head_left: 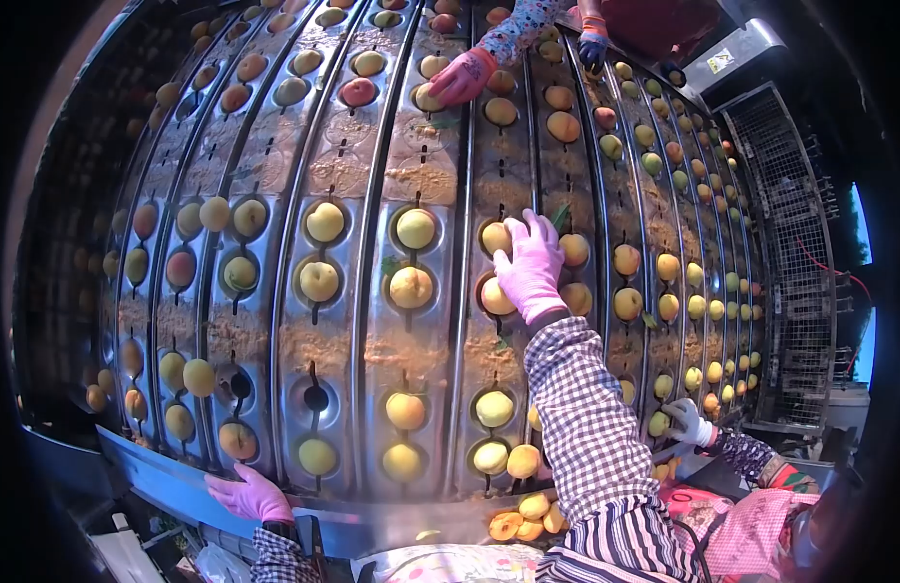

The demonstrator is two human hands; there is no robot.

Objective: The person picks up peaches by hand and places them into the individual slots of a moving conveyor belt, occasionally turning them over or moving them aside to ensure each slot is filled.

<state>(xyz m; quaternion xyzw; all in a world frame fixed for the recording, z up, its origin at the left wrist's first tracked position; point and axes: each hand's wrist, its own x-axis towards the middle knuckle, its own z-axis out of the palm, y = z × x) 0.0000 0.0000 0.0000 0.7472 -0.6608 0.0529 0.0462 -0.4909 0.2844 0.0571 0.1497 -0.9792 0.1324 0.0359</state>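
My right hand [531, 264], in a pink glove, reaches over the middle of a metal tray conveyor. Its fingers are spread, with thumb and forefinger at the edge of a yellow peach [495, 237] in a cup. Another peach [496, 295] lies just below the thumb, and a reddish-yellow peach [573, 250] is to the right of the fingers. A green leaf [562, 216] shows by the fingertips. My left hand [251, 494], also pink-gloved, rests open on the conveyor's near metal edge [188, 478], below a peach [238, 440] in a cup.
Rows of peaches sit in cups along the metal trays, with wet pulp between them. Across the conveyor, a co-worker's pink-gloved hand [463, 78] touches a peach; a blue-gloved hand [594, 47] is beside it. At right, a white-gloved hand [689, 424] works. Peach halves [530, 517] lie near me.
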